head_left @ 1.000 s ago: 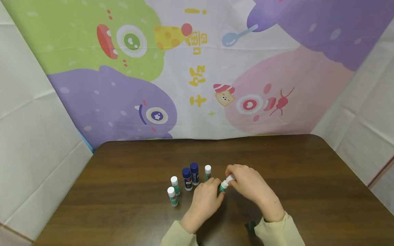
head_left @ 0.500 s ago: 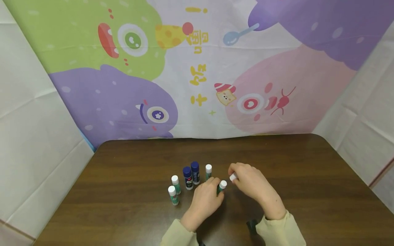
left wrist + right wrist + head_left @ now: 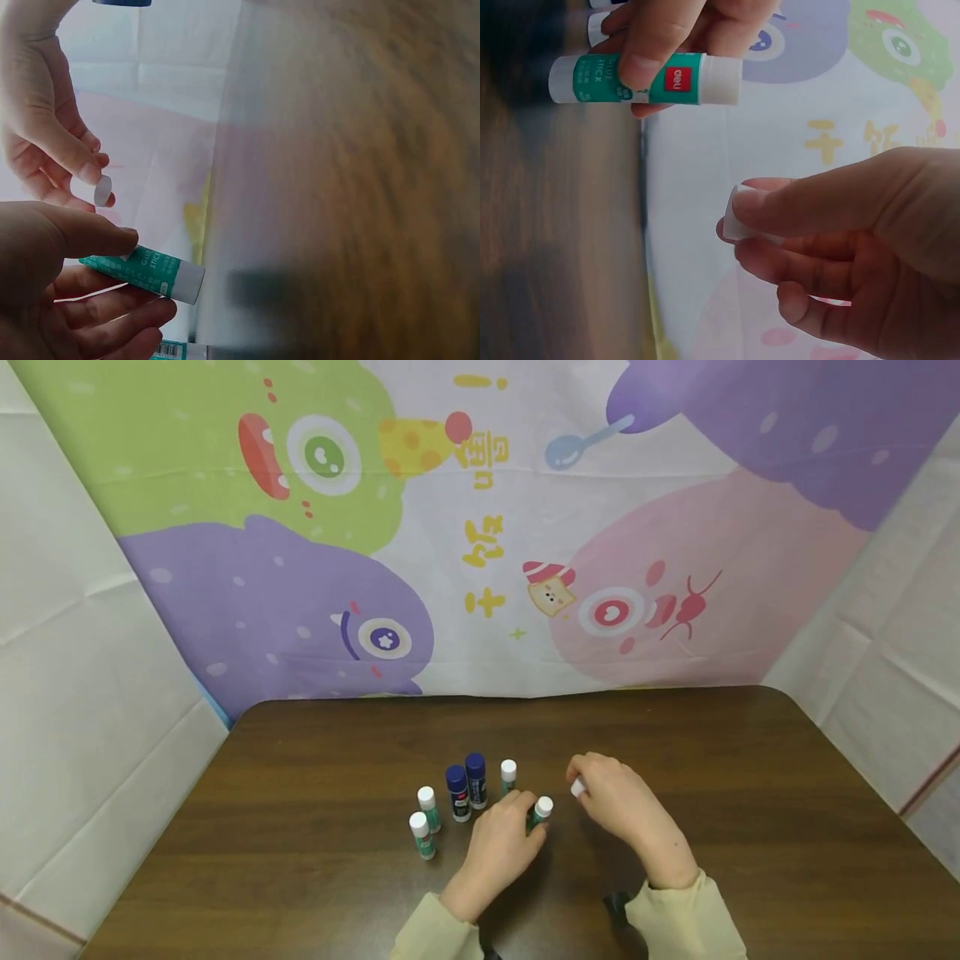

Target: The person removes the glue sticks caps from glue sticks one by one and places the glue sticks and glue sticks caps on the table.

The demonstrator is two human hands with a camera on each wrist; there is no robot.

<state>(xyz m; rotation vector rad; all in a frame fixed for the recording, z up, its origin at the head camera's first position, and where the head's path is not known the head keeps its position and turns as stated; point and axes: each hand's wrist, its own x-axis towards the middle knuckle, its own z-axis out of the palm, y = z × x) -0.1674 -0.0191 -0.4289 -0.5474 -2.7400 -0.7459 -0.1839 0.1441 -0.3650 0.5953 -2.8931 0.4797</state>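
My left hand [image 3: 495,847] grips a green glue stick [image 3: 540,812] with a red label patch, held above the table. The right wrist view shows the whole tube of this glue stick [image 3: 681,81], its pale, narrower uncapped end pointing toward the right of that view. To its right in the head view, my right hand [image 3: 626,802] pinches a small white cap [image 3: 577,787] between thumb and fingers. Cap and tube are apart. In the left wrist view the cap [image 3: 103,191] shows beyond the thumb of my left hand.
Just beyond my left hand stands a white-capped glue stick [image 3: 508,772]. Two blue-capped glue sticks [image 3: 459,793] stand left of it. Farther left are two more green glue sticks [image 3: 423,837] with white caps. A printed cloth [image 3: 480,660] hangs behind the brown table [image 3: 315,777].
The white cap was close against the tube's tip a second ago; my right hand has drawn it away to the right. My left hand has stayed nearly in place with the glue stick.
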